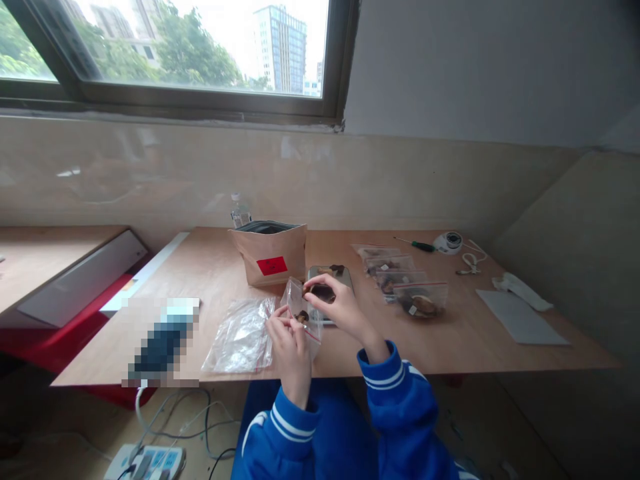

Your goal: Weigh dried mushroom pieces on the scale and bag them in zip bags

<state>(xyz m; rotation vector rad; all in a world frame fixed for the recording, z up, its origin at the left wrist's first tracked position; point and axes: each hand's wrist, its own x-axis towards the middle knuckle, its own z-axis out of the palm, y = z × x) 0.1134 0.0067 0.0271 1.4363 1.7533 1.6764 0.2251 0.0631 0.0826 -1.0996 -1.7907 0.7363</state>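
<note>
- Clear zip bag [316, 325], mouth up: 1 o'clock of left hand [289, 339], 9 o'clock of right hand [339, 301].
- Left: finger and thumb pinching bag's near edge.
- Right: curled at bag's mouth, dark brown piece [321, 293] within the curve; from where I stand, can't tell if gripped.
- Loose plastic bags [237, 340]: left hand's 9 o'clock.
- Paper pouch [276, 250]: 11 o'clock of zip bag.

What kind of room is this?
Probably a simple workroom, though I can't be sure: there's a wooden table with clear plastic bags laid out on it, a power strip below, and a window above.
</note>
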